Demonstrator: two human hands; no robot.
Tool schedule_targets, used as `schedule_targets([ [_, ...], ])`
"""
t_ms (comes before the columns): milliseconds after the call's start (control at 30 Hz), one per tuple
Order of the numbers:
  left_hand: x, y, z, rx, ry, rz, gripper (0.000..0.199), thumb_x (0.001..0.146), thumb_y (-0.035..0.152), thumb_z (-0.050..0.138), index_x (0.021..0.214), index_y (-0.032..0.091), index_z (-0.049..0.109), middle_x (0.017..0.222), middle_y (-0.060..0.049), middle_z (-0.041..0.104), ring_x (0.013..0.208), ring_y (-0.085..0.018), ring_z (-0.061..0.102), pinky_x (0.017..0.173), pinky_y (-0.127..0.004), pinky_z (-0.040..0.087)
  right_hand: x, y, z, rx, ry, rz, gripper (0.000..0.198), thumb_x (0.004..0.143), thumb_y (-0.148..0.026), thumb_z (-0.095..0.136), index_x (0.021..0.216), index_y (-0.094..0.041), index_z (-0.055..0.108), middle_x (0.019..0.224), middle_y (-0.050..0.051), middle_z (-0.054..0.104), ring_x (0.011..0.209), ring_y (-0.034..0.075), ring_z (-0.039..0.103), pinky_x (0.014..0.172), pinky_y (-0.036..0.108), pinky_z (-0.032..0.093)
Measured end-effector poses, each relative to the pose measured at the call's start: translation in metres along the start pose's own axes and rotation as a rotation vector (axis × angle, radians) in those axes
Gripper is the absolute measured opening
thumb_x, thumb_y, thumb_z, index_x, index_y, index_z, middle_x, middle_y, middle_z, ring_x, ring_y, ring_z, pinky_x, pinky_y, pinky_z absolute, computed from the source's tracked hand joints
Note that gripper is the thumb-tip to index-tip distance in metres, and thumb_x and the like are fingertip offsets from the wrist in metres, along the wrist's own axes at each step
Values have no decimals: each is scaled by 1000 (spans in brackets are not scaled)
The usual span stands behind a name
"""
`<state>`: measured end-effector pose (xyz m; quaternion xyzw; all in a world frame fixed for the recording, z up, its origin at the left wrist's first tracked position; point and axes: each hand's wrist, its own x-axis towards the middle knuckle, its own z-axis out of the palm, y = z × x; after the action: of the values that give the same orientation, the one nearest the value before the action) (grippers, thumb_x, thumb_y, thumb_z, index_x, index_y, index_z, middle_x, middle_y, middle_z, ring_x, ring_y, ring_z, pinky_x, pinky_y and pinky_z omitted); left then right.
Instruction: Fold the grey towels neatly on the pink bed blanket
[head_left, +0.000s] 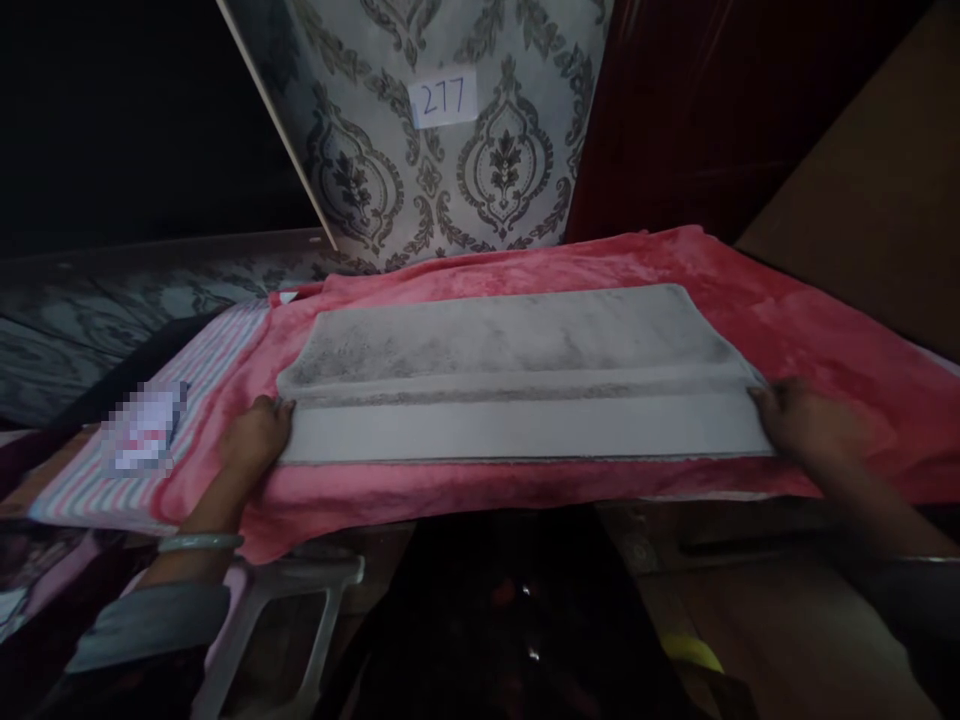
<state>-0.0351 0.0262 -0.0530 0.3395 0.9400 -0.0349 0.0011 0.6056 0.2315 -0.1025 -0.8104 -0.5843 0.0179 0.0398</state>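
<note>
A grey plush mat [495, 335] lies across a pink-red fleece blanket [645, 262]. Its near side is folded over, so a smooth white strip of underside [525, 430] faces up along the front. My left hand [259, 435] is closed on the left end of this fold, thumb on top. At the opposite end, my right hand [802, 420] pinches the fold's right corner, slightly blurred. The fingers under the mat are hidden on both sides.
Striped cloth [217, 360] shows at left, with a blurred-out packet [146, 430] on it. A patterned wall bears a paper marked 277 [444, 97]. A dark screen [142, 120] stands back left, and a plastic stool [289, 570] is below the table edge.
</note>
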Motion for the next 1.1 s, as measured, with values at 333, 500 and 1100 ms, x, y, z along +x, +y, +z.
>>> schedule_targets([
  [333,-28,95,7,-248,350,912,29,94,28,39,98,18,65,97,-11,67,96,-26,62,89,-40,49,-52,-103,-5,464,290,-953,31,91,-27,45,109,-16,68,105,15,64,99,27,60,89,39,49],
  [500,-58,164,25,-288,247,1242,34,96,30,45,125,19,61,126,-11,62,115,-26,55,98,-44,45,-98,-185,12,418,189,-1319,37,98,-32,45,127,-17,62,121,15,60,110,28,54,96,45,47],
  [1100,11,66,29,-38,142,968,56,100,45,37,154,30,33,163,-5,29,151,-30,22,120,-58,15,-74,-169,58,111,19,-1278,61,100,-63,25,155,-37,33,160,1,29,146,33,27,112,62,30],
])
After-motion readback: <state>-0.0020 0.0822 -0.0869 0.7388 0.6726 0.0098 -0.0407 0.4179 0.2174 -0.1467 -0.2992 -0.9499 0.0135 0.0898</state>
